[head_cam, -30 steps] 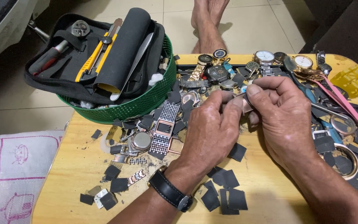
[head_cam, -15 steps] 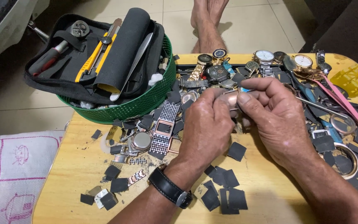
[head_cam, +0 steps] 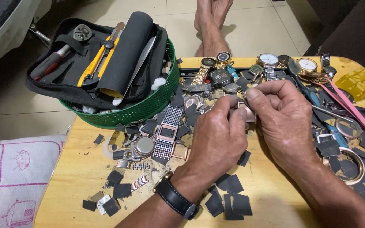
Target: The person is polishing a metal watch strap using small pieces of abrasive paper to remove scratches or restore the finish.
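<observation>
Both forearms enter from the 6 o'clock edge and converge toward the centre. Left hand (head_cam: 220,135): back facing up, fingers curled, thumb and forefinger pinched together toward 2 o'clock; a dark strap circles its wrist. Right hand (head_cam: 281,120): back facing up, thumb pointing toward 9 o'clock, fingertips meeting those of the left hand.
</observation>
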